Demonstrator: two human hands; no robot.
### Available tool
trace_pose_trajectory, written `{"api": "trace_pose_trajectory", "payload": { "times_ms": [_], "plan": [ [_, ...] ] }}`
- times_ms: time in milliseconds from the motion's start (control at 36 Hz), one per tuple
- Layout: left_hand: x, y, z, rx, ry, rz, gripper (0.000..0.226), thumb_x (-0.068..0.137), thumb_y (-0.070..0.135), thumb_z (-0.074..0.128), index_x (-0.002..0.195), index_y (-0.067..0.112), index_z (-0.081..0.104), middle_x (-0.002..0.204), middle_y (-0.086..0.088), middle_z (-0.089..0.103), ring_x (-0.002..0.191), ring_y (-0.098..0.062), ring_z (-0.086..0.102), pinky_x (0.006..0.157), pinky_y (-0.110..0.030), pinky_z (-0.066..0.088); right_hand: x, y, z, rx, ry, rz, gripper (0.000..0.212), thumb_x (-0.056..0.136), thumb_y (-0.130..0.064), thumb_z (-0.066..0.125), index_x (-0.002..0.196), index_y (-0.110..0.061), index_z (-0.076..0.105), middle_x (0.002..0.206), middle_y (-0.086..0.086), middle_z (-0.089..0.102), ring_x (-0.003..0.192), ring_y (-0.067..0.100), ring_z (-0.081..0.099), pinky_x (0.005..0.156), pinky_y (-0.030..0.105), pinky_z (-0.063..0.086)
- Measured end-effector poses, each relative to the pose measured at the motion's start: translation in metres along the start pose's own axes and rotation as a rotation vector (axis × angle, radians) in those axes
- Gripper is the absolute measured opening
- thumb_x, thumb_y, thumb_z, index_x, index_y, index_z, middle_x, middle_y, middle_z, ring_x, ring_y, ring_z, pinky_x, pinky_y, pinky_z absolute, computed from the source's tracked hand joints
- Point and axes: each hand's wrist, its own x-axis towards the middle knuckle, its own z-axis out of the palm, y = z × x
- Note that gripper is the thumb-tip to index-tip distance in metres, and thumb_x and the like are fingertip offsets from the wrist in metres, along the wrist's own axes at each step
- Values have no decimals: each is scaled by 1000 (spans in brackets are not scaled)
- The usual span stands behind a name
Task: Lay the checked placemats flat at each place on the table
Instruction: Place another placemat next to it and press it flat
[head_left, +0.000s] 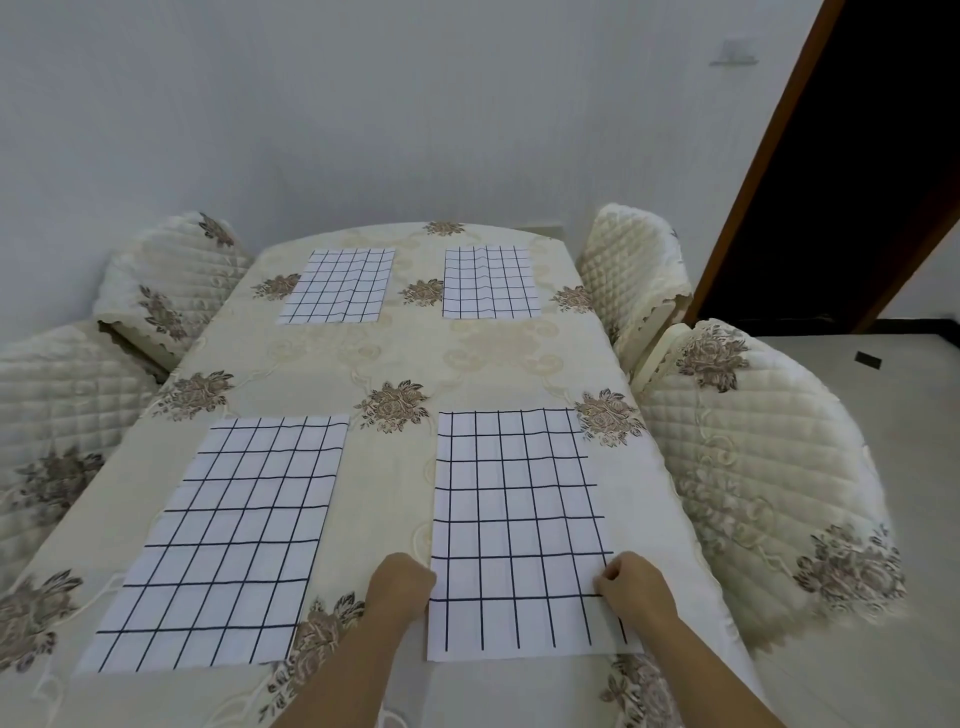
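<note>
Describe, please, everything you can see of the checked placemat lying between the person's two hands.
The near-right placemat is a white rectangular cloth with a dark grid of thin lines. It lies flat, long side running away from the person, on the floral tablecloth. The right hand pinches its right edge; the left hand is curled at its left edge, seemingly gripping it.

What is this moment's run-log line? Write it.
left hand: grips left edge of near-right white black-checked cloth placemat | right hand: pinches its right edge | other three placemats: laid on beige floral tablecloth
</note>
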Motion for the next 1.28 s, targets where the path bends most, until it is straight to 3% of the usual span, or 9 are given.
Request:
{"api": "trace_pose_trajectory", "payload": {
  "times_ms": [139,611,722,806,861,1000,1111,1222,1278],
  "plan": [
    [0,2,0,16,10,-3,34,89,14,51,57,20,40,62,3,45,76,-21,52,66,-24,42,-1,-2,1,-6,-13,-6,17,90,-20,56,76,-18,46,76,-2,52,73,15,50,50,17,31],
    [2,-1,-2,119,67,15,38,91,13,45,57,20,31,66,1,41,81,-20,48,69,-25,38,-4,-10,6,-7,-17,-23,5,90,-16,52,87,-14,50,88,0,54,80,15,50,66,22,37],
    [4,-3,-4,147,76,16,36,91,13,45,58,19,33,75,-3,46,98,-29,60,69,-26,39,-4,-11,7,-1,-26,-32,5,90,-17,52,86,-16,50,87,-1,53,81,14,50,65,21,36],
    [3,-4,-5,137,78,14,14,93,16,48,86,7,56,102,-11,60,106,-29,58,81,-29,45,-4,-13,9,10,-29,-33,5,90,-17,52,85,-16,50,86,-1,54,80,14,51,62,21,36],
    [4,-7,-4,144,82,1,24,94,17,49,106,-3,55,114,-17,59,106,-28,57,86,-30,45,-4,-14,10,10,-29,-30,5,90,-17,52,85,-16,50,84,-2,53,79,14,51,65,21,37],
    [8,-8,-9,139,63,-12,22,92,14,50,103,-4,56,109,-18,61,98,-28,58,78,-29,46,-4,-16,10,8,-38,-35,4,89,-16,52,86,-15,51,86,0,54,79,15,51,65,21,37],
    [12,-11,-9,179,60,13,21,92,15,49,72,9,47,97,-11,56,89,-21,53,71,-22,38,-4,-16,10,10,-39,-34,3,89,-16,52,87,-14,51,87,1,55,80,15,51,62,21,37],
    [7,-9,-9,221,62,42,23,92,17,49,106,-1,55,111,-14,59,103,-24,57,79,-27,45,-3,-16,9,13,-36,-38,3,89,-15,51,86,-14,51,86,1,55,79,15,51,64,22,37],
    [5,-13,-8,246,79,96,16,92,17,48,102,5,52,105,-10,56,96,-21,55,78,-25,42,-4,-17,9,21,-39,-37,7,89,-13,51,81,-14,50,81,0,54,73,14,50,59,21,37]
  ]
}}
